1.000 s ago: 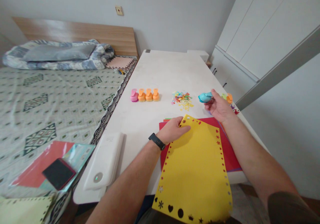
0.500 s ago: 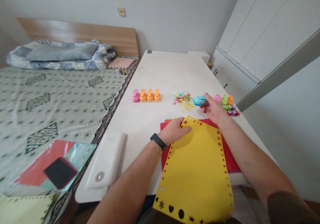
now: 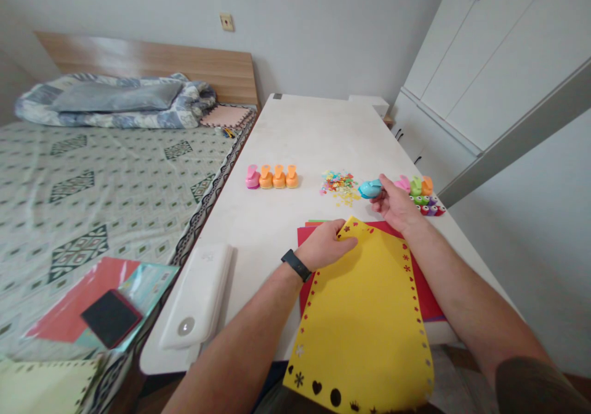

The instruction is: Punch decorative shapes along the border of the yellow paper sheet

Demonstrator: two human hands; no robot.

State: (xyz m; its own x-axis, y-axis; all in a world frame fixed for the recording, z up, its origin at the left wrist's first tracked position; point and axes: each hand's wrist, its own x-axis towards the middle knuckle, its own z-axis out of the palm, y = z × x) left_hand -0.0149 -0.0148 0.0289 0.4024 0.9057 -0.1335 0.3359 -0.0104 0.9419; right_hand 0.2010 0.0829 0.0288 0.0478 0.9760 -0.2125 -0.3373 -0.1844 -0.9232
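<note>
Left grip: our left hand point(image 3: 323, 246) pinches one punched yellow paper sheet point(image 3: 364, 321).
Right grip: our right hand point(image 3: 397, 204) closes on one blue plastic punch point(image 3: 370, 188).
Worktop point(image 3: 323, 130): four plastic punches point(image 3: 272, 177) in a row.

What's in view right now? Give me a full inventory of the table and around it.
punched paper sheet: one, yellow, overhanging the table's near edge
paper sheets: at least one, red on top, under the yellow sheet
row of craft punches: four, one pink and three orange, mid-table
paper cut-outs: many, mixed colours, right of the row
cluster of craft punches: several, mixed colours, right side of table
craft punch: one, blue, in right hand
table: one, white
plastic device: one, white, left table edge
bed: one, green patterned, left of table
black pad: one, black, on the bed
wardrobe: one, white, right
left hand: on yellow sheet, black wristband
right hand: holding blue punch
</note>
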